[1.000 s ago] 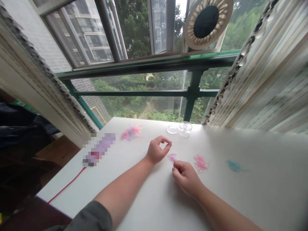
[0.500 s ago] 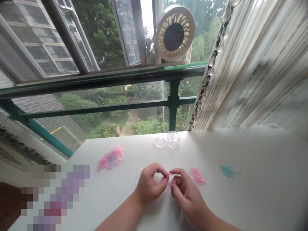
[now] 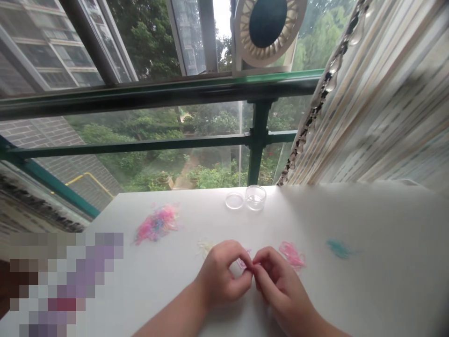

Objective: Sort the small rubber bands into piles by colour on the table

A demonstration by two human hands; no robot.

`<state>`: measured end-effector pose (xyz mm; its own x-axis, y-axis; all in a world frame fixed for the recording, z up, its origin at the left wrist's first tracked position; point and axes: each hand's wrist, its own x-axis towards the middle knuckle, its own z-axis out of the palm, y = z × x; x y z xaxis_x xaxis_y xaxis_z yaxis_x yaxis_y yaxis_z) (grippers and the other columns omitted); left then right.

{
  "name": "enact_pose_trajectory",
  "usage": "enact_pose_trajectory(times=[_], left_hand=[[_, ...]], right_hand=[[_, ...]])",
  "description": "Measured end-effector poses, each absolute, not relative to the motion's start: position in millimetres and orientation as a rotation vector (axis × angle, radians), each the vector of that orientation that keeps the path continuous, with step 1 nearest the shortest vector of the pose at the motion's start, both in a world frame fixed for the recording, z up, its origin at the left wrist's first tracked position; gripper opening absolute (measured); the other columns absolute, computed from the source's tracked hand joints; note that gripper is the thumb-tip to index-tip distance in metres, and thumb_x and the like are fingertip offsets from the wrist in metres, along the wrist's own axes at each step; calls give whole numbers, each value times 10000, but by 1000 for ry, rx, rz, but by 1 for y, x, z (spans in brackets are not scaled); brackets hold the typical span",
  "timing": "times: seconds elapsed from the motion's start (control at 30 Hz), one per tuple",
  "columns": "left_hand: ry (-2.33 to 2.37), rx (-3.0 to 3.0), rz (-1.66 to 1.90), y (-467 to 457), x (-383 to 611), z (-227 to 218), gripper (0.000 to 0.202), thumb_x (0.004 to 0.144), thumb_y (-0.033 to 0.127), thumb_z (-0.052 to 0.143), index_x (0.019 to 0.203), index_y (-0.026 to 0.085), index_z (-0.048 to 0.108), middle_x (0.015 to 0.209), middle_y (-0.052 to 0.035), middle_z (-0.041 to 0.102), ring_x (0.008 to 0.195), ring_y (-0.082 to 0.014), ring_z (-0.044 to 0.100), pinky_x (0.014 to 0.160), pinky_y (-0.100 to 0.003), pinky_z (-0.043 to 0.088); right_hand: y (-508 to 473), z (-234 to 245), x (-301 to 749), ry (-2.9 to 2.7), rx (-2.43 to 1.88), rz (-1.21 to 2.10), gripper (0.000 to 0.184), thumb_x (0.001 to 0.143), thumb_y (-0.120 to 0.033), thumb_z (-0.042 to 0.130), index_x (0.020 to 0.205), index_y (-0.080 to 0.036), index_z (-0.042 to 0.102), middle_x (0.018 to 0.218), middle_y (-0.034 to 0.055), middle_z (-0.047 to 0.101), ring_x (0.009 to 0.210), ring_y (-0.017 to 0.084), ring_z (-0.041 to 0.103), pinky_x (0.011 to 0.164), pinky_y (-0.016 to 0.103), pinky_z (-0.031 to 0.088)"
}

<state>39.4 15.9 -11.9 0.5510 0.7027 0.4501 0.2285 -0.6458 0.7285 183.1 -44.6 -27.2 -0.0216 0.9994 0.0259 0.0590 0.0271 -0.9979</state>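
Low over the white table (image 3: 379, 281), my left hand (image 3: 224, 274) and my right hand (image 3: 284, 283) meet fingertip to fingertip. Each has thumb and forefinger pinched together; whatever sits between them is too small to make out. Behind the fingers lies a little purple pile (image 3: 242, 263) of thin bands, partly covered. Pink thin bands (image 3: 293, 256) are heaped just beyond my right hand. Pale yellowish bands (image 3: 204, 247) show past my left knuckles. Farther right is a small teal pile (image 3: 339, 249).
A mixed, mostly pink heap of bands (image 3: 157, 224) lies at the table's left. At the far edge stand a clear round container (image 3: 256, 200) and, beside it, a clear flat lid (image 3: 234, 201). Beyond are a green railing (image 3: 258, 140), a round fan (image 3: 268, 28) and a striped curtain (image 3: 372, 112).
My right hand's fingertips have closed into a pinch and now touch those of my left, where before there was a gap. The camera view has tilted down a little.
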Motion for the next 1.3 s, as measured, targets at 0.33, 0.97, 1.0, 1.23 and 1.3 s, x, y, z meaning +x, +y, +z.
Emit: enact_pose_trajectory(times=[0.33, 0.97, 1.0, 1.23, 1.3], left_hand=[[735, 2154, 996, 14, 40, -10, 98, 631, 78, 540, 670, 163, 568, 653, -27, 600, 622, -134, 538, 622, -252, 415], [781, 2098, 973, 11, 38, -8, 72, 626, 92, 549, 653, 159, 545, 636, -14, 567, 597, -120, 521, 599, -240, 414], [785, 2093, 977, 11, 38, -8, 69, 628, 95, 551, 653, 158, 543, 636, -14, 565, 598, -120, 520, 600, -241, 414], [817, 2052, 1011, 13, 39, -8, 41, 653, 116, 554, 663, 155, 553, 649, -21, 573, 617, -128, 524, 619, -254, 428], [819, 2047, 1015, 13, 39, -8, 42, 657, 115, 556, 665, 157, 558, 652, -20, 577, 623, -129, 528, 624, -254, 432]], right_hand=[[-46, -27, 187, -1309, -1208, 1186, 170, 893, -336, 446, 846, -176, 478, 695, -19, 455, 530, 73, 407, 475, 205, 325], [-48, -24, 186, -1347, -1189, 1226, 166, 909, -305, 408, 795, -185, 422, 618, -45, 409, 532, 81, 384, 497, 215, 313], [-48, -24, 186, -1354, -1193, 1219, 164, 908, -303, 409, 796, -185, 420, 617, -46, 410, 532, 81, 382, 498, 215, 312], [-48, -22, 186, -1395, -1208, 1186, 175, 905, -306, 412, 779, -185, 415, 606, -45, 419, 527, 82, 387, 495, 220, 308], [-48, -21, 186, -1393, -1212, 1179, 173, 902, -304, 417, 777, -185, 418, 604, -44, 421, 530, 83, 388, 502, 221, 313]])
